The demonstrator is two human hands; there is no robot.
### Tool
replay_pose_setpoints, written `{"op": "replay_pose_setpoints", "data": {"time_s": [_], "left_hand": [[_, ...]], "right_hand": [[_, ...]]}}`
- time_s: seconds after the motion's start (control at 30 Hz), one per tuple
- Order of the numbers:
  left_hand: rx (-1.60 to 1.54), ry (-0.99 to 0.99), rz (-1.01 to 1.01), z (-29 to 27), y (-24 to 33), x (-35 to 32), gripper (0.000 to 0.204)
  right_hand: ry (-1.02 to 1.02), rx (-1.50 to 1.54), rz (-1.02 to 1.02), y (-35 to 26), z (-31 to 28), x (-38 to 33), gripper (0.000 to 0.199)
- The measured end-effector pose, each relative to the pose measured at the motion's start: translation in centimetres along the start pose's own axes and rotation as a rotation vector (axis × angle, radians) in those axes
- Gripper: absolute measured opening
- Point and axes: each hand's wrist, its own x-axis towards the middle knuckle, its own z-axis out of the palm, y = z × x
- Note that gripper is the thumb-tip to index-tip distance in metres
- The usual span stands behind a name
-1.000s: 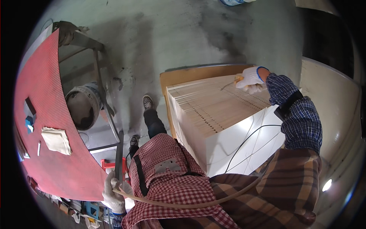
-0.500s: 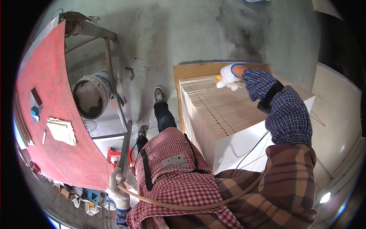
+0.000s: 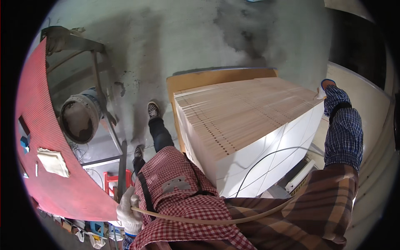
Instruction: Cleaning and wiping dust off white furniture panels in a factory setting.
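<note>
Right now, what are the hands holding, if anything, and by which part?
The left hand seems to hold the tan strip near its left end; whether the right hand holds anything cannot be told.

Right hand (image 3: pixel 321 92) mostly out of sight — blue object (image 3: pixel 254 0) cropped at top edge

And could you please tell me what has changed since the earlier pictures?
The right hand has moved rightward from above the panel stack to near its right corner; its grip is unclear. The left hand still holds the beige strip; the stack stays put.
</note>
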Motion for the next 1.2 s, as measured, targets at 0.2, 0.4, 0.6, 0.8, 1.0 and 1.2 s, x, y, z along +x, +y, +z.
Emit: {"op": "replay_pose_setpoints", "data": {"time_s": [0.2, 0.4, 0.6, 0.8, 1.0, 1.2], "left_hand": [[0.085, 0.018, -0.073, 1.3, 3.3, 0.5, 0.037], [0.050, -0.019, -0.094, 0.9, 2.6, 0.8, 0.039], [0.116, 0.003, -0.118, 1.2, 3.5, 1.2, 0.041], [0.084, -0.063, -0.107, 1.0, 1.5, 1.9, 0.043], [0.136, -0.078, -0.205, 1.2, 3.6, 1.8, 0.042], [0.095, -0.054, -0.206, 0.9, 3.0, 1.6, 0.040]], "right_hand": [[0.074, 0.061, 0.001, -7.8, -1.6, -6.1, 0.051], [0.085, 0.269, 0.023, -5.4, 3.5, 0.9, 0.055], [0.041, 0.435, -0.171, -17.6, 0.1, 3.8, 0.068], [0.130, 0.283, -0.062, -17.2, 1.4, 6.9, 0.051], [0.071, 0.284, -0.019, -24.2, -2.7, 2.8, 0.041], [-0.197, 0.378, -0.277, -28.8, -8.1, -3.5, 0.045]]}}
